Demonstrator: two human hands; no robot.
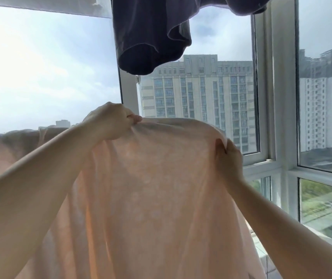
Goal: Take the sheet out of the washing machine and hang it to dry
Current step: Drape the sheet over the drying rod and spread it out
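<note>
Both hands, left hand [110, 122] and right hand [228, 156], pinch the top edge of the sheet [141, 188]; spread it wide and level, clear of the dark garment [151, 35] hanging above.

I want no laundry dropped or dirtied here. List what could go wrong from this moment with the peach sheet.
1. Both the left hand and right hand pinch only the top edge of the sheet; a slip could drop it.
2. The dark garment hangs directly above, so lifting the sheet may snag or brush it.
3. The sheet blocks the view below, so its lower end might drag unseen.
</note>
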